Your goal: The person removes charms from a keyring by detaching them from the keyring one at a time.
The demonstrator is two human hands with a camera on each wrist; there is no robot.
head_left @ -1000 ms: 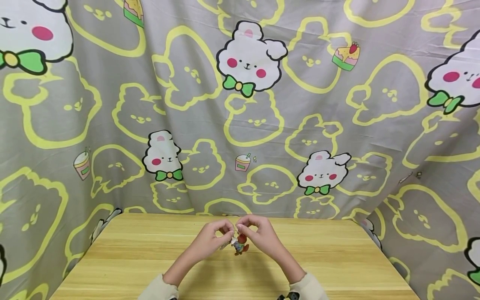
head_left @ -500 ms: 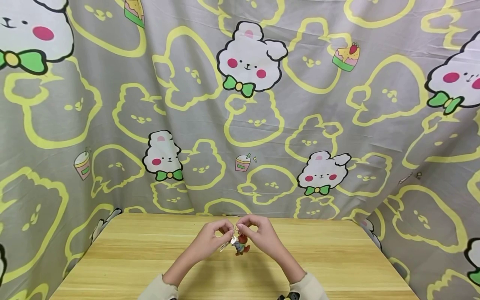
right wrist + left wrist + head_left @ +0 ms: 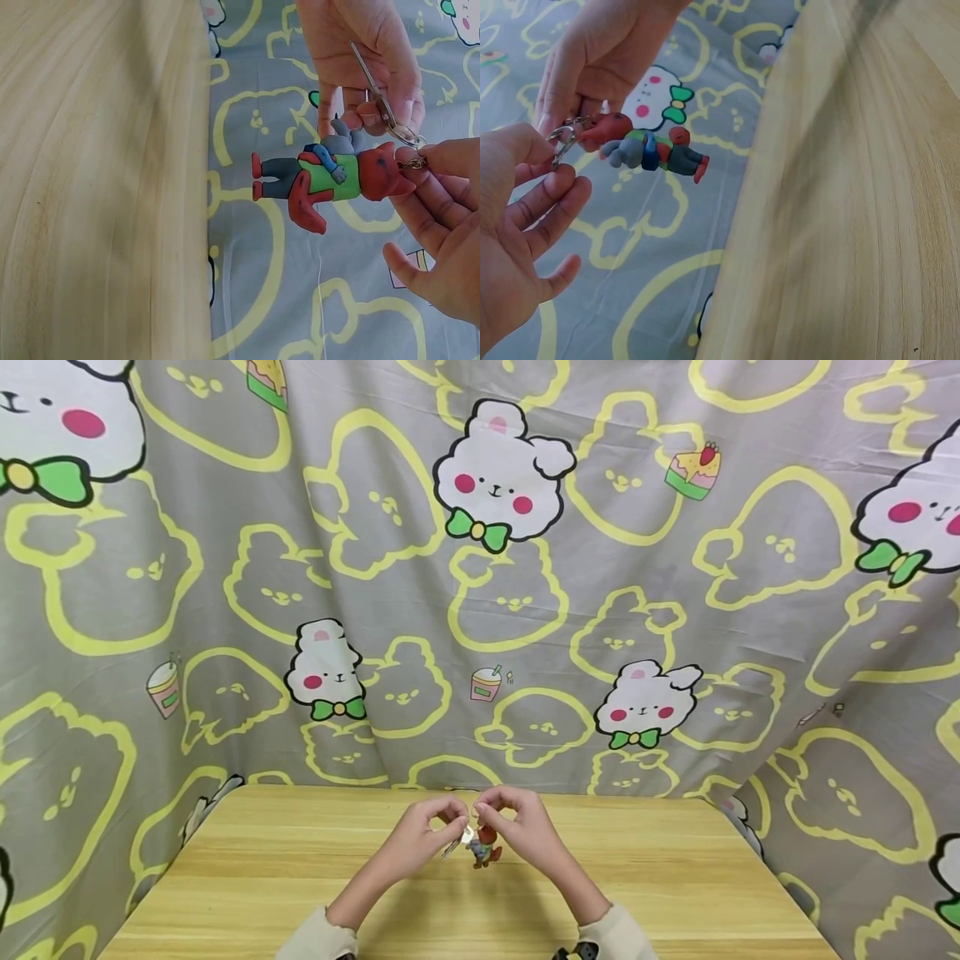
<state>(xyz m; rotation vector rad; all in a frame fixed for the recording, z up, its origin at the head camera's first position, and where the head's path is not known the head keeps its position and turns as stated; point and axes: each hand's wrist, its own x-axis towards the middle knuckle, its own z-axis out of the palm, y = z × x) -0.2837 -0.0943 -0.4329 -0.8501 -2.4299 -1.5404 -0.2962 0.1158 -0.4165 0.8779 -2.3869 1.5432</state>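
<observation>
Above the table, my left hand and right hand meet at a metal key ring. The left thumb and fingertips pinch one side of the ring, beside a thin silver key. On the other side, the right thumb and index finger pinch the ring close to the short chain. From that chain hangs a fox figurine, red with a green vest and grey trousers, with a small grey figure at its front. Fingertips partly hide the ring, so its exact opening cannot be told.
A light wooden table lies beneath both hands. Grey cloth printed with yellow outlines and white rabbits hangs behind the table and along both sides.
Both hands stay nearly in place with their pinch. The fox figurine has shifted slightly to the right, and the silver keys below the left fingers have changed angle a little.
</observation>
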